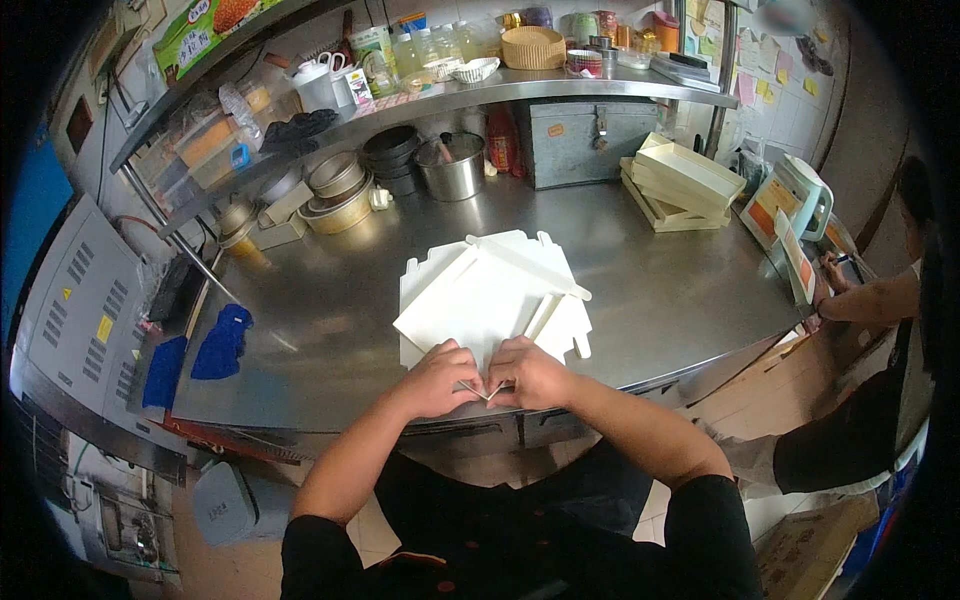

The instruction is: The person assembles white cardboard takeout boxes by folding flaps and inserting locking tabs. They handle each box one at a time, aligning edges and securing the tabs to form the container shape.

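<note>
A partly folded white cardboard box (pixel 490 290) lies turned cornerwise on flat white box blanks (pixel 415 285) at the front middle of the steel table. Its near corner points at me. My left hand (pixel 440 380) pinches the card just left of that corner, fingers closed. On the other side of the corner, my right hand (pixel 528 375) grips the adjoining edge between thumb and fingers. The two hands almost touch, and the card between them bends to a small point. Some side walls of the box stand up, one along the right side. My fingers cover part of the corner.
Folded cream trays (pixel 685 180) are stacked at the back right, beside a grey metal chest (pixel 590 140). Pots (pixel 450 168) and round pans (pixel 338 190) stand at the back left. A blue cloth (pixel 222 342) lies at left. Another person's hand (pixel 835 275) is at the far right.
</note>
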A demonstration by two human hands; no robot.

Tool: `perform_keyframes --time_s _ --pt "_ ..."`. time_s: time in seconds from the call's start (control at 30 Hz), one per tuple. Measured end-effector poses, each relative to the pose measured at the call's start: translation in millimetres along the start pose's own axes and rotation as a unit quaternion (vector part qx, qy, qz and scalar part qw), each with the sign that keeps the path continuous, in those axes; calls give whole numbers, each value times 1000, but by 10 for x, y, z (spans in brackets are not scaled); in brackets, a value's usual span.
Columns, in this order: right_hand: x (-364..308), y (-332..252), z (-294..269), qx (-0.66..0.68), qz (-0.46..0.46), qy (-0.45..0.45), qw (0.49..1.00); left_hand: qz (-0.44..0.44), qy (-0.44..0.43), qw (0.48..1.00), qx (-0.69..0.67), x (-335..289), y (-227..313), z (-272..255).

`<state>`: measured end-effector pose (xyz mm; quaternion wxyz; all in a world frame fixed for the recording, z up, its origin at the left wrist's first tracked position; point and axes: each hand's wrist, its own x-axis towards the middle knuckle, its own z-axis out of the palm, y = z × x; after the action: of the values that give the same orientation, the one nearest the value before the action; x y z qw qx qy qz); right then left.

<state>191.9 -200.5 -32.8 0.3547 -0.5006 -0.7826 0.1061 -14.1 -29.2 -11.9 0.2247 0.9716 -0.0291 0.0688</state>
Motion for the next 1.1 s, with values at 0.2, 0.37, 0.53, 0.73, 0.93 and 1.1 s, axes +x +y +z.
perform_keyframes --time_s 0.2,0.37,0.53,0.73,0.93,1.1 --pt "-15 1 12 -34 -22 12 999 23 51 998 5 -38 35 69" --pt "-9 -33 -154 -27 96 -57 993 -50 101 993 21 -101 298 170" --pt "-156 119 -461 -157 127 -53 978 -46 45 994 91 -156 480 -128" --pt "-219 -372 -356 -205 189 -135 951 -124 -33 975 179 -113 325 -176" --pt "-61 -677 -90 -80 289 -113 947 -20 43 983 180 53 454 -22" --pt "-170 -433 -289 -184 88 53 978 -38 126 969 211 -13 -100 -142"
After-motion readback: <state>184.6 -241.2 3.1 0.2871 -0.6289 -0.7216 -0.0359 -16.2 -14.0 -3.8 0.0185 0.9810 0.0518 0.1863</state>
